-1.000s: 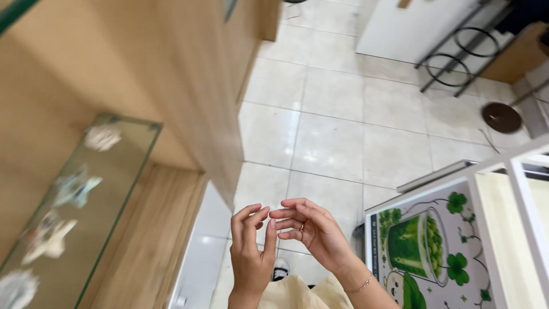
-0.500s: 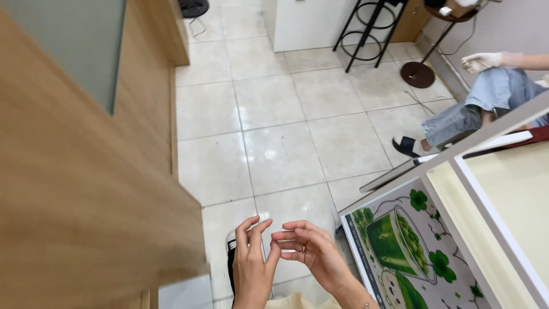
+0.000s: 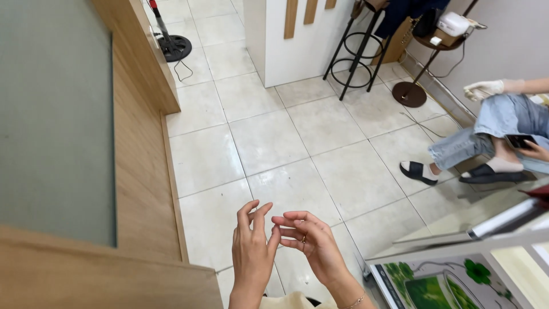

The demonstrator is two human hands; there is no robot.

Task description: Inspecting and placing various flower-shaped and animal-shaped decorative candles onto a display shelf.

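Both hands are up in front of the person, low in the view, over the pale tiled floor (image 3: 297, 149). The left hand (image 3: 251, 252) is upright, back toward the camera, fingers spread a bit and pointing up, nothing in it. The right hand (image 3: 314, 243) sits just beside it, tilted over to the left with its fingers curled and stacked, fingertips touching or nearly touching the left hand's fingers. It's got a small ring (image 3: 303, 238) on one finger and a thin bracelet (image 3: 357, 299) on the wrist. Can't tell if anything tiny is pinched between them.
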